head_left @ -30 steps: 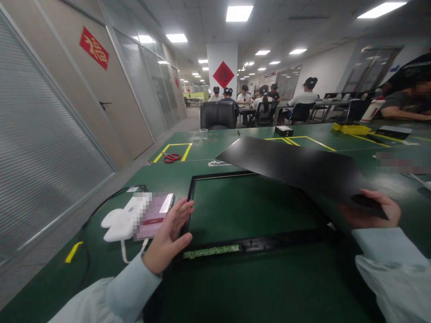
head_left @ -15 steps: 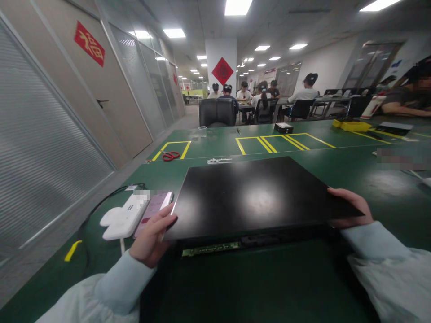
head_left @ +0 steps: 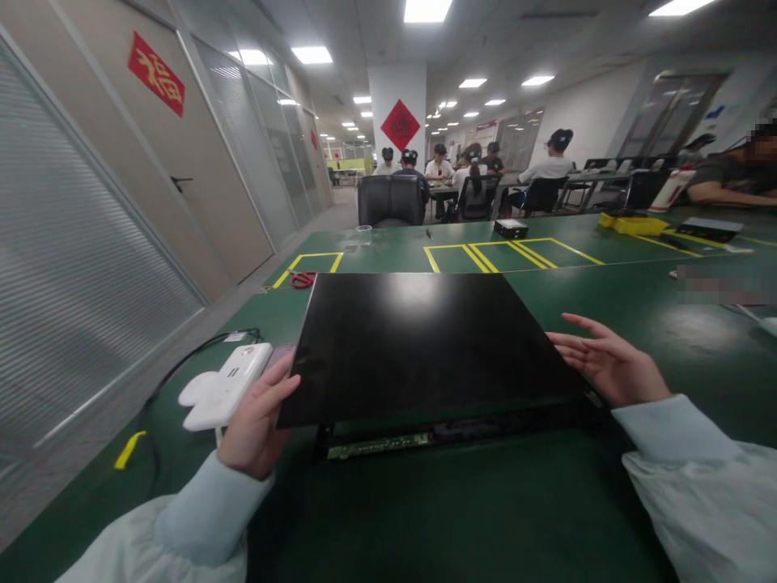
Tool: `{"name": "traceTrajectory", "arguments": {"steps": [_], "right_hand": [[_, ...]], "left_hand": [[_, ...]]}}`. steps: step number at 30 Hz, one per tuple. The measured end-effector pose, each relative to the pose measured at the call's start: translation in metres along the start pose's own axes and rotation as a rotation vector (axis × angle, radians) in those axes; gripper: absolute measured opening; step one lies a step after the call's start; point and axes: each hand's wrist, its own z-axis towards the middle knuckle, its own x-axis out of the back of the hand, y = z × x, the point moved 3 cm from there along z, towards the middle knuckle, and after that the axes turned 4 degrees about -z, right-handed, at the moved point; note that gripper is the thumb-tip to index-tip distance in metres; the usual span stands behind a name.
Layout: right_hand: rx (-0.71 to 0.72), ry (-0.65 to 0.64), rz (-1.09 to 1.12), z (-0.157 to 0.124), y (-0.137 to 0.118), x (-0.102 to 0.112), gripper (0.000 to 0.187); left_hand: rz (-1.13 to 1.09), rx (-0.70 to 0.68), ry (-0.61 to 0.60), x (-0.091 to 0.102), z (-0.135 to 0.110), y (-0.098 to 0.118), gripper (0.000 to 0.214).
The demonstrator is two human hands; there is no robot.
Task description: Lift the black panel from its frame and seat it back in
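Observation:
A flat, glossy black screen panel (head_left: 418, 348) is held up over the green table, its far edge tilted away. My left hand (head_left: 258, 417) grips its left edge, thumb on top and fingers beneath. At the right edge, my right hand (head_left: 613, 364) has its fingers stretched and spread; the fingertips are close to the panel, and whether they touch it I cannot tell. Under the panel's near edge shows a dark frame with a green circuit board strip (head_left: 380, 445); the rest of it is hidden.
A white power strip (head_left: 234, 389) with a black cable lies left, beside a partly covered phone. Red-handled scissors (head_left: 303, 280) are behind the panel. Farther off are yellow tape outlines, a small black box (head_left: 511, 229) and a yellow object (head_left: 633, 224). People sit beyond.
The panel has shifted left and turned a little, now covering the white tool behind it. My right hand has let go of the panel's right corner and spread its fingers.

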Motion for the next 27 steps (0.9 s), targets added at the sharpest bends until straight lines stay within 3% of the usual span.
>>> {"name": "traceTrajectory", "arguments": {"steps": [8, 15, 20, 24, 27], "right_hand": [[-0.034, -0.058, -0.149, 0.02, 0.018, 0.015, 0.057], [0.011, 0.051, -0.237, 0.021, 0.019, 0.017, 0.05], [0.025, 0.024, -0.237, 0.024, 0.023, 0.017, 0.046], [-0.002, -0.052, -0.214, 0.025, 0.022, 0.019, 0.054], [0.009, -0.12, -0.175, 0.02, 0.017, 0.016, 0.064]], "left_hand": [[0.008, 0.103, 0.003, 0.007, 0.004, -0.018, 0.061], [0.051, 0.135, -0.023, 0.007, 0.003, -0.023, 0.061], [0.04, 0.138, -0.014, 0.007, 0.002, -0.025, 0.054], [0.002, 0.086, 0.017, 0.004, 0.002, -0.015, 0.045], [-0.024, -0.021, 0.109, 0.002, 0.002, -0.004, 0.037]]}}
